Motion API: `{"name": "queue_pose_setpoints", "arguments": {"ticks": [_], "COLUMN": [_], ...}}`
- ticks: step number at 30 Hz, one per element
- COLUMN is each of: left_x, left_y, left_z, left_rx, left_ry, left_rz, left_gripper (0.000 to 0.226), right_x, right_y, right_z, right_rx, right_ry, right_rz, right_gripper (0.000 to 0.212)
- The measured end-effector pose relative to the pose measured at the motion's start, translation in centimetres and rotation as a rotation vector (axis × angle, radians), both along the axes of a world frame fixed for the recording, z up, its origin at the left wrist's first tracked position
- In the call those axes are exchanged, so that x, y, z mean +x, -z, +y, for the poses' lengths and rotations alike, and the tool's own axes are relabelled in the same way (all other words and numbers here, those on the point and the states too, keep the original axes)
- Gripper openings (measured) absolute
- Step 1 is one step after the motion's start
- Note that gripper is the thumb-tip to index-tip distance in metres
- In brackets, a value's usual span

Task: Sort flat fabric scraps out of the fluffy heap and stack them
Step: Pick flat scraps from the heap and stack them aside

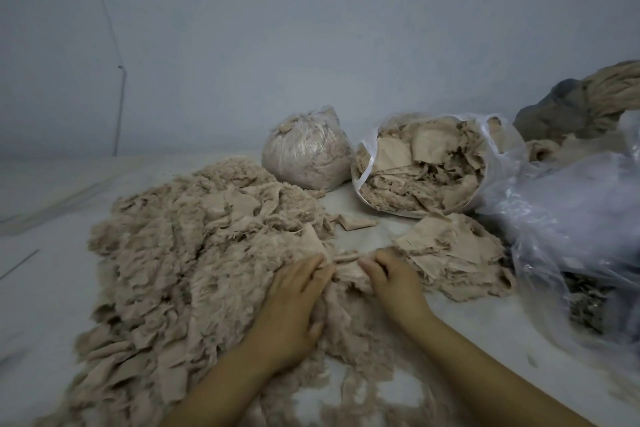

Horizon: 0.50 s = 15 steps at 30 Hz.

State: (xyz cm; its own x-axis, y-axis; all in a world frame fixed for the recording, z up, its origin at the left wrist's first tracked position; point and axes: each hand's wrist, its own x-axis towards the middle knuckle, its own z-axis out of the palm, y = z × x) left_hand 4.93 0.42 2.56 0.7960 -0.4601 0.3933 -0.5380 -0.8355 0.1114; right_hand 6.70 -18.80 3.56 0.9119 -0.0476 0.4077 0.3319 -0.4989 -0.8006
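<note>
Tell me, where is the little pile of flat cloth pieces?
In the head view, the stack of flat scraps lies right of the right hand, just in front of the open plastic bag stuffed with fabric.

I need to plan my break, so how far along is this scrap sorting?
Done: a stack of flat scraps lies right of the hands, and an open bag behind it holds more. In hand: the left hand and right hand pinch one scrap at the heap's edge. Left: the fluffy heap is still large, so most sorting remains.
</note>
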Motion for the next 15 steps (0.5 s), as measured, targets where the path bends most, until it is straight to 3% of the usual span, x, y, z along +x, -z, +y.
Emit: {"name": "queue_pose_setpoints", "arguments": {"ticks": [3, 6, 8, 10, 12, 13, 15], "left_x": [0.4, 0.6, 0.2, -0.4, -1.5, -2.1, -3.0], "left_y": [0.8, 0.2, -0.9, -1.9, -2.8, -3.0, -2.0], "left_z": [0.4, 0.6, 0.2, -0.4, -1.1, -1.3, -1.7], "left_rx": [0.077, -0.096, -0.22, -0.367, -0.504, -0.471, -0.211], "left_ry": [-0.007, 0.033, 0.079, 0.019, -0.08, -0.038, 0.123], "left_rz": [0.081, 0.136, 0.194, 0.132, 0.016, 0.0, 0.083], "left_gripper": [0.064, 0.057, 0.054, 0.04, 0.03, 0.032, 0.042], "right_x": [-1.0, -3.1, -5.2, -7.3, -9.0, -9.5, -10.2], "right_y": [-2.2, -3.5, -2.8, -0.9, 0.7, 1.2, 1.2], "right_z": [-0.5, -1.2, -1.2, -0.7, -0.4, -0.4, -0.4], "right_rx": [0.119, 0.19, 0.026, -0.251, -0.512, -0.571, -0.545], "right_ry": [0.066, 0.137, 0.1, -0.085, -0.303, -0.39, -0.477], "right_rz": [-0.046, -0.164, -0.215, -0.147, -0.047, -0.027, -0.017], "right_gripper": [0.04, 0.041, 0.031, 0.017, 0.023, 0.028, 0.03]}}
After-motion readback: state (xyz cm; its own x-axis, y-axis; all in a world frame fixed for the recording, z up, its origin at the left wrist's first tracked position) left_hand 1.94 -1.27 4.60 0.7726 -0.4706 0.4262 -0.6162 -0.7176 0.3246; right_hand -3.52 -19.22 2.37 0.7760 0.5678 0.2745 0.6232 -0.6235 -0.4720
